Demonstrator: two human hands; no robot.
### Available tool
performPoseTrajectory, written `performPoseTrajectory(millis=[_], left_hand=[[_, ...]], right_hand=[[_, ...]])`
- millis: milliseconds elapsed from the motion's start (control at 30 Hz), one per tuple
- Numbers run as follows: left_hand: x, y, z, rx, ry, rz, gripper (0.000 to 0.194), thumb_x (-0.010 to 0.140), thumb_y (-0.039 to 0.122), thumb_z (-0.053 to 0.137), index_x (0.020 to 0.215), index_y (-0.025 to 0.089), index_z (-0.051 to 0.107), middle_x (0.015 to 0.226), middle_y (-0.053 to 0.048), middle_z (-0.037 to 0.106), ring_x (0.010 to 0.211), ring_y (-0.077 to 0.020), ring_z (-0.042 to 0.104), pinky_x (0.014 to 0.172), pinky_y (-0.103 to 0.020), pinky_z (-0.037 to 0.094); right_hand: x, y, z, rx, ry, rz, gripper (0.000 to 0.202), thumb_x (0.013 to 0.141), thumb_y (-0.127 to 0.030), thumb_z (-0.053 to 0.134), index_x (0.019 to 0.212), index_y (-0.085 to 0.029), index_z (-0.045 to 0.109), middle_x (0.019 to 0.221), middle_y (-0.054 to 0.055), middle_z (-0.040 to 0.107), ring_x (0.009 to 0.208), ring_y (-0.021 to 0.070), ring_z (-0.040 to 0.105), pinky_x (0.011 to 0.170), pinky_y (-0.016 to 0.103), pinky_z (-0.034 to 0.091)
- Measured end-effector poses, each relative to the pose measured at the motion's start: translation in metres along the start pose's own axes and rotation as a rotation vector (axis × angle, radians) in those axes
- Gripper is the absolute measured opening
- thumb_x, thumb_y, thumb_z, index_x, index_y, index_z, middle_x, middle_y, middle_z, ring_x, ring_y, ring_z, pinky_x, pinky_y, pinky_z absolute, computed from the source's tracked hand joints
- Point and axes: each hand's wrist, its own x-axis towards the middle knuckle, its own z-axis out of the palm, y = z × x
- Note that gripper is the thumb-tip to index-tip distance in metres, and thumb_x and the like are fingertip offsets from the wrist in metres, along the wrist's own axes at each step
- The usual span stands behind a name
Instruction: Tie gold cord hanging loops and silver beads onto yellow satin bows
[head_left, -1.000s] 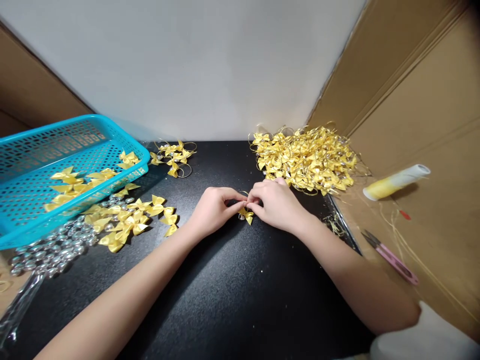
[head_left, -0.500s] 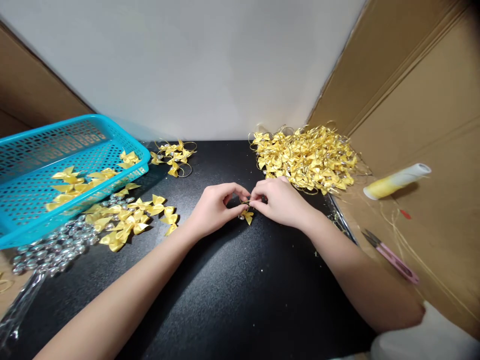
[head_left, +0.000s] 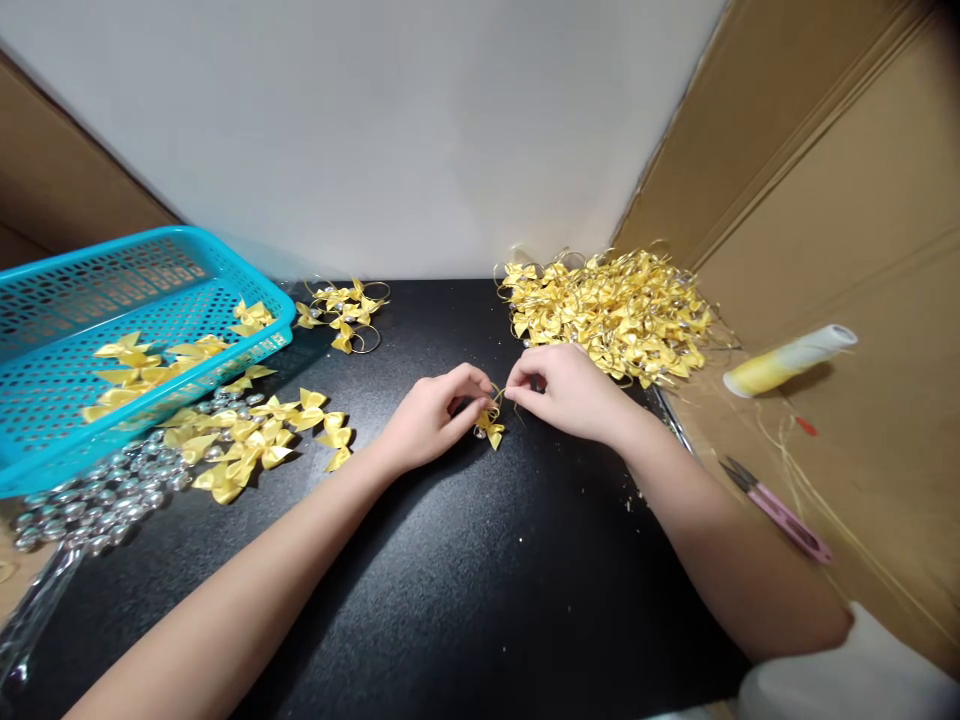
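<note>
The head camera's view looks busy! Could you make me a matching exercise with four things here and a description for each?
Things:
1. Basket
2. Snips
3. Beads
4. Bow by the left hand

Descriptions:
A. Silvery, heaped together
B. Yellow, made of ribbon
C. Turquoise, full of holes
D. Pink-handled, at the right

Pairs: 1-C, 2-D, 3-A, 4-B

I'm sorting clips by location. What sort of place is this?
Probably a craft workspace, in a home or a small workshop; the picture doesn't settle which. What shows it: a big pile of yellow bows, a spread of silvery beads and pink snips.
</note>
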Motion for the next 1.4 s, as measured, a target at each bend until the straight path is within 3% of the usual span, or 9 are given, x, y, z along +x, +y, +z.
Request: performPoseTrajectory(millis=[300, 633, 1067, 1267, 1400], left_hand=[[0.003, -0.001, -0.004, -0.005, 0.052, -0.006, 0.027, 0.079, 0.020, 0.067, 0.104, 0.019, 0.056, 0.091, 0.000, 0.075, 0.058, -0.0097, 0.046, 0.057, -0.021, 0.039], [0.004, 0.000, 0.005, -0.069, 0.060, 0.005, 0.008, 0.082, 0.016, 0.063, 0.089, 0.018, 0.061, 0.075, 0.003, 0.069, 0.054, -0.0072, 0.041, 0.053, -0.019, 0.035], [0.000, -0.012, 0.005, -0.160, -0.071, -0.055, 0.013, 0.088, 0.025, 0.059, 0.099, 0.019, 0.058, 0.083, -0.001, 0.076, 0.061, -0.0106, 0.058, 0.058, -0.022, 0.041], [0.000, -0.011, 0.005, -0.080, -0.063, -0.008, 0.012, 0.088, 0.021, 0.059, 0.100, 0.019, 0.058, 0.079, 0.002, 0.075, 0.054, -0.0082, 0.048, 0.055, -0.021, 0.038], [0.000, -0.010, 0.005, -0.066, -0.061, 0.012, 0.011, 0.087, 0.020, 0.059, 0.098, 0.019, 0.057, 0.079, 0.002, 0.075, 0.056, -0.0085, 0.050, 0.056, -0.021, 0.038]], right_hand=[[0.000, 0.000, 0.000, 0.012, -0.007, -0.007, 0.012, 0.082, -0.017, 0.063, 0.074, -0.019, 0.072, 0.072, 0.000, 0.067, 0.067, 0.0129, 0.056, 0.071, 0.032, 0.038], [0.000, -0.003, 0.005, 0.074, -0.022, -0.016, 0.011, 0.081, -0.017, 0.064, 0.074, -0.017, 0.072, 0.072, 0.000, 0.067, 0.066, 0.0114, 0.054, 0.069, 0.029, 0.036], [0.001, 0.009, -0.006, 0.063, 0.041, 0.031, 0.011, 0.080, -0.018, 0.065, 0.071, -0.017, 0.071, 0.072, 0.000, 0.068, 0.065, 0.0119, 0.054, 0.065, 0.028, 0.037], [0.002, 0.013, -0.009, 0.065, 0.070, 0.053, 0.012, 0.080, -0.018, 0.065, 0.070, -0.018, 0.071, 0.073, 0.001, 0.070, 0.065, 0.0123, 0.055, 0.066, 0.028, 0.039], [0.002, 0.017, -0.011, 0.057, 0.076, 0.065, 0.011, 0.079, -0.019, 0.065, 0.070, -0.018, 0.071, 0.074, 0.001, 0.070, 0.066, 0.0132, 0.057, 0.066, 0.028, 0.041]])
